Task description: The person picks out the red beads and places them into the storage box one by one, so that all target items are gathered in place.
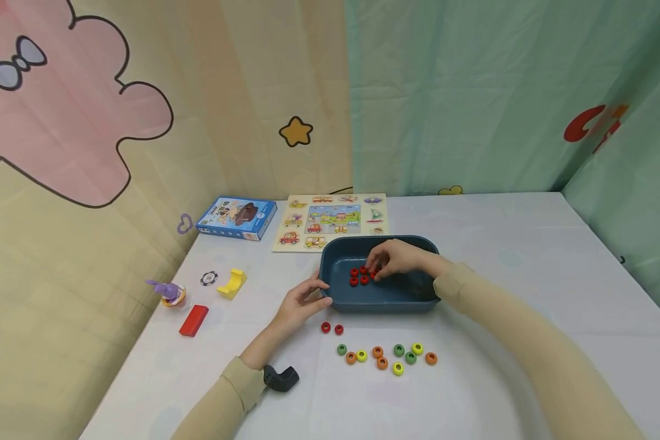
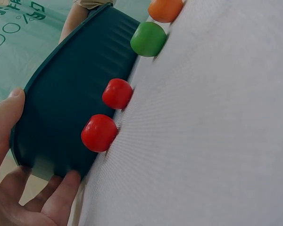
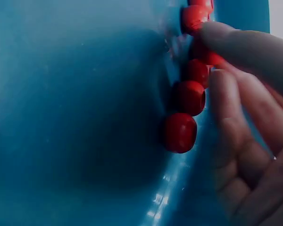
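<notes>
A dark blue plastic tub [image 1: 385,307] stands mid-table. My left hand [image 1: 304,297] holds its near left corner, thumb at the rim and fingers against the end wall [image 2: 47,167]. Inside the tub, my right hand [image 1: 397,256] reaches down and pinches a red bead [image 3: 208,54] between thumb and fingers. Several other red beads [image 1: 354,281] sit in rows on the tub floor beside it. Outside, two red beads [image 2: 100,133] lie close to the tub's front wall. Several green, orange and yellow beads [image 1: 382,363] are scattered nearer to me.
Behind the tub lie a wooden picture puzzle board [image 1: 283,239] and a blue box [image 1: 236,217]. On the left are a purple figure [image 1: 170,292], a red block [image 1: 194,321], a yellow curved block [image 1: 232,284] and a poker chip [image 1: 209,278]. A black curved piece [image 1: 281,379] lies by my left sleeve.
</notes>
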Demonstrator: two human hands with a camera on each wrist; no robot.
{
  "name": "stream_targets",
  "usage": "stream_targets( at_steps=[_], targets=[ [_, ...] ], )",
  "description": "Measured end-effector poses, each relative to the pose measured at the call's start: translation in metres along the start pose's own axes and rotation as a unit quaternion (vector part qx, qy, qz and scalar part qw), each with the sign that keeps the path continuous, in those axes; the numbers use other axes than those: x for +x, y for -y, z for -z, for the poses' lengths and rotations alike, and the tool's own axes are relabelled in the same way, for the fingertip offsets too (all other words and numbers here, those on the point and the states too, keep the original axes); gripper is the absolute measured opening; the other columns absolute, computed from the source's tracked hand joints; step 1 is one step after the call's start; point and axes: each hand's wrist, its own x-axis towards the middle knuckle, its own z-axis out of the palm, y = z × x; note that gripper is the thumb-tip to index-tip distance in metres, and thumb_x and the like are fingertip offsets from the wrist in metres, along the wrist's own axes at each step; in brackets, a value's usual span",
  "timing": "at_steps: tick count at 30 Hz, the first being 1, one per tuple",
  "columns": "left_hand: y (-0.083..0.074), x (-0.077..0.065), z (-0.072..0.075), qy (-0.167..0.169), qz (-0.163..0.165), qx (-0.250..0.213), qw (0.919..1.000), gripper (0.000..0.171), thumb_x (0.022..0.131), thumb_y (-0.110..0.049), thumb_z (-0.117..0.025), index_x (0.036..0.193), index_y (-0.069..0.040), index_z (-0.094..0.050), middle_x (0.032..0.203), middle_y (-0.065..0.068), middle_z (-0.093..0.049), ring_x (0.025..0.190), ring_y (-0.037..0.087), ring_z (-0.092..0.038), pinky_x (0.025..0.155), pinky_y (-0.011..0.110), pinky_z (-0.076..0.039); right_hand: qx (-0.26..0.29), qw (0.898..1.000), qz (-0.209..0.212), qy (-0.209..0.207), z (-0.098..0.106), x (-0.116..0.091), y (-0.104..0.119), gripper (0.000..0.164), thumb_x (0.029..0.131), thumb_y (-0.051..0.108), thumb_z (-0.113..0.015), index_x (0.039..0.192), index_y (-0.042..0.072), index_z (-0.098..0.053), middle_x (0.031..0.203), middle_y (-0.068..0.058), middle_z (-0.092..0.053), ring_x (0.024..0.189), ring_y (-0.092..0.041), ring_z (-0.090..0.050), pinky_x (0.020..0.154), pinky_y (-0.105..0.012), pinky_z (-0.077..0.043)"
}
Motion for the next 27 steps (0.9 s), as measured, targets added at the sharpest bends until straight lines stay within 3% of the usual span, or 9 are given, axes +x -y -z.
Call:
stream_targets(
  at_steps=[9,15,22,27],
  targets=[
    [0.000,0.000,0.000,0.002,-0.001,-0.002,1.0000,0.030,0.083,-0.011,-0.063,0.107,0.004,-0.054,0.143,0.013,-0.025,0.131,0.020,-0.021,0.100,0.043,-0.029,-0.012,1.000,0.012,0.015,-0.003,0.000,0.001,0.025,0.074,0.012,-0.072,0.098,0.010,-0.064,0.090,0.000,-0.067,0.071,-0.009,-0.060,0.062,-0.026,-0.050],
    [-0.001,-0.001,-0.001,0.006,0.010,0.003,0.9999,0.033,0.083,-0.013,-0.063,0.108,0.006,-0.052,0.144,0.010,-0.025,0.132,0.018,-0.020,0.101,0.042,-0.028,0.010,1.000,0.007,-0.016,0.003,-0.006,0.010,0.028,0.077,0.012,-0.070,0.103,0.008,-0.063,0.096,-0.005,-0.066,0.073,-0.010,-0.060,0.064,-0.027,-0.051],
    [-0.002,0.001,-0.001,-0.004,0.005,0.017,0.9998,0.032,0.083,-0.014,-0.063,0.107,0.005,-0.053,0.143,0.012,-0.025,0.131,0.021,-0.023,0.100,0.042,-0.031,0.076,0.991,0.061,-0.095,0.013,-0.029,0.056,0.029,0.079,0.019,-0.069,0.106,0.008,-0.062,0.100,-0.010,-0.063,0.069,-0.017,-0.058,0.063,-0.031,-0.051],
    [0.000,0.006,0.000,-0.010,-0.015,0.027,0.9995,0.028,0.084,-0.011,-0.062,0.106,0.005,-0.054,0.142,0.016,-0.025,0.130,0.027,-0.022,0.098,0.045,-0.032,0.133,0.985,0.089,-0.061,-0.020,-0.046,0.090,0.025,0.081,0.014,-0.067,0.104,0.009,-0.061,0.097,-0.006,-0.063,0.069,-0.017,-0.058,0.061,-0.030,-0.051]
  ],
)
